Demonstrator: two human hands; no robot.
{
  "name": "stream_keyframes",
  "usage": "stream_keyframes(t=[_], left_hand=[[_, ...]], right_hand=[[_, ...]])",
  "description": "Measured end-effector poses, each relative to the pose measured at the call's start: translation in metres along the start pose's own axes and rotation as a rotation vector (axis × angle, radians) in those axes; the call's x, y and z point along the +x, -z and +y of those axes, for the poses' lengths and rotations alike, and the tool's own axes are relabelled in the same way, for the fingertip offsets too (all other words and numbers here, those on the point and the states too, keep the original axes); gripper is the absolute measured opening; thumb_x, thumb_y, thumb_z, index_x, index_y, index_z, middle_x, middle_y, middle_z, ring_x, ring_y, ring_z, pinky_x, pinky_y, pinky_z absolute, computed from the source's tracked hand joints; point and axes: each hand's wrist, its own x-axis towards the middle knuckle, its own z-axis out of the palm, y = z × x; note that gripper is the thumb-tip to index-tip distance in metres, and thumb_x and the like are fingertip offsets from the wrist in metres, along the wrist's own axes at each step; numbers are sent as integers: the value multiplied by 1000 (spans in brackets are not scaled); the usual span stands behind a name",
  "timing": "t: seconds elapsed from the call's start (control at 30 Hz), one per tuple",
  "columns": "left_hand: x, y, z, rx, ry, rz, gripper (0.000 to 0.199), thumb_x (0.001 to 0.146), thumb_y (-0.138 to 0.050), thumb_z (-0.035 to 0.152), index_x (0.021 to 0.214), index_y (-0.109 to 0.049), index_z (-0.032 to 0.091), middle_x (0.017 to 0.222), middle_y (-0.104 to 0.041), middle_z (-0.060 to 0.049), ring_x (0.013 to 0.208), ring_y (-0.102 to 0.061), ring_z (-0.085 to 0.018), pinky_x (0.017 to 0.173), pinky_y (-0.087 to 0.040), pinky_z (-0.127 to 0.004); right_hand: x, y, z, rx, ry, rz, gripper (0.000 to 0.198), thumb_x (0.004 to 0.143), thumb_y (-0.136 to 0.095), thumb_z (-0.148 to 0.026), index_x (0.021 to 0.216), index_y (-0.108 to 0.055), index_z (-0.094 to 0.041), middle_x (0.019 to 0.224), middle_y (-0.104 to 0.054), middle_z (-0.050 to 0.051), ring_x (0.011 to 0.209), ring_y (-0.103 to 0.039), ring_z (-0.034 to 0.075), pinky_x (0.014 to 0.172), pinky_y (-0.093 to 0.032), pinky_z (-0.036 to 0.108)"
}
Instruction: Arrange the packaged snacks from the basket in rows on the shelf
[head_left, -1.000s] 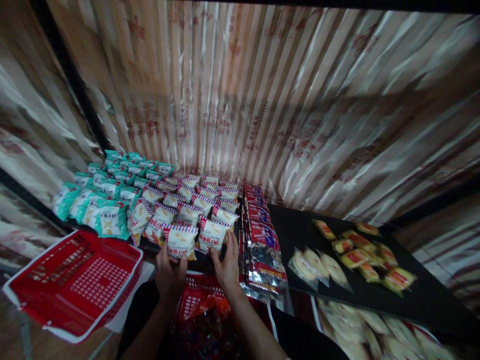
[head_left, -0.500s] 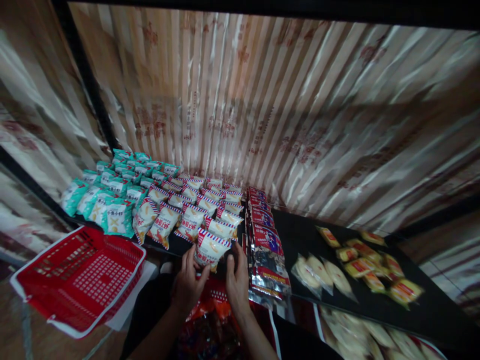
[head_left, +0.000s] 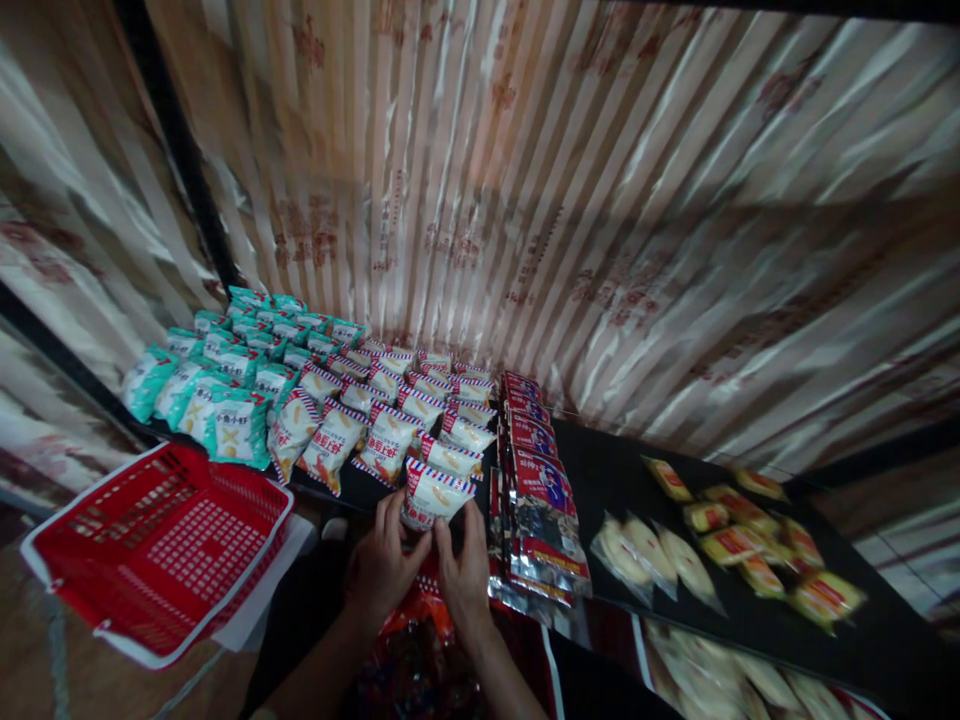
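A white snack bag (head_left: 436,497) with a red-and-blue striped top edge is held at the front of the black shelf. My left hand (head_left: 386,555) grips its left side, fingers behind and thumb at the lower front. On the bag's right side, my right hand (head_left: 463,560) closes in with the thumb near the bottom edge. Behind it stand rows of matching white bags (head_left: 390,440), tilted back. Teal snack bags (head_left: 238,425) fill the shelf's left end. Right of my hands lies an overlapping row of dark red-and-silver packets (head_left: 544,510).
An upright-rimmed red basket (head_left: 195,540) sits on the floor at left. Below my hands is another container with orange and dark packages (head_left: 427,650). Flat pale packs (head_left: 652,555) and yellow packets (head_left: 750,540) lie on the shelf's right part. More pale packs (head_left: 720,660) are underneath.
My right hand has moved from beside the bag onto its right side. The bag now sits more upright between both hands. The view has shifted slightly.
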Motion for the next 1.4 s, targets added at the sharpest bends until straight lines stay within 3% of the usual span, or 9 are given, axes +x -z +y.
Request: stream_keyframes(t=[0.27, 1.07, 1.27, 1.4], left_hand=[[1, 0, -2, 7, -49, -21, 46, 86, -47, 30, 130, -38, 17, 113, -55, -11, 74, -63, -13, 70, -54, -27], [13, -9, -1, -20, 32, 2, 42, 87, -52, 37, 122, -43, 17, 101, -60, -9, 63, -61, -13, 60, -52, -24], [12, -9, -6, 18, 22, -32, 44, 85, -51, 32, 126, -42, 17, 108, -59, -11, 75, -64, -16, 65, -53, -27], [11, -5, -4, 8, -2, -76, 47, 86, -49, 31, 130, -41, 17, 116, -56, -12, 82, -64, -17, 70, -54, -28]], right_hand=[[6, -3, 0, -26, 34, 22, 57, 87, -40, -50, 128, -45, -11, 130, -49, 20, 123, -43, 29, 102, -35, 51], [16, -3, -1, -31, 43, 11, 53, 90, -37, -46, 134, -41, -16, 136, -45, 15, 128, -38, 26, 106, -31, 50], [6, -4, -5, -40, 19, 6, 64, 85, -48, -48, 137, -36, -14, 139, -40, 17, 129, -36, 27, 105, -32, 48], [6, -5, -5, -48, 23, 9, 61, 84, -49, -48, 134, -39, -15, 136, -42, 17, 128, -38, 27, 104, -33, 48]])
